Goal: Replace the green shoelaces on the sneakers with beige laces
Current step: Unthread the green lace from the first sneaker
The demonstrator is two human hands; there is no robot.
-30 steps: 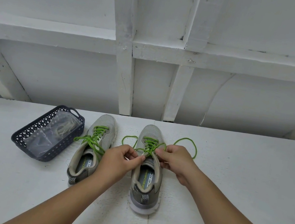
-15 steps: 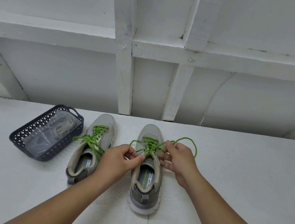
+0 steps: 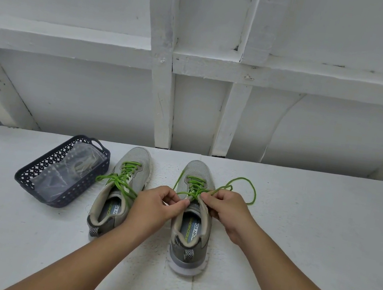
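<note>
Two grey sneakers stand side by side on the white table, toes away from me. The left sneaker (image 3: 120,193) has its green lace (image 3: 120,178) still tied. On the right sneaker (image 3: 191,236), the green lace (image 3: 244,187) is loose and trails to the right. My left hand (image 3: 156,205) pinches that lace at the sneaker's tongue. My right hand (image 3: 227,210) pinches the same lace just beside it, near the top eyelets. A clear bag with beige laces (image 3: 79,166) lies in the dark basket.
The dark blue perforated basket (image 3: 34,173) sits left of the sneakers. A white wooden framed wall (image 3: 162,104) rises right behind the table's far edge. Bare white tabletop (image 3: 323,232) extends to the right.
The left loop of the right sneaker's lace has been pulled in and the bow has come undone; the free end now lies to the right. My hands moved closer together over the tongue.
</note>
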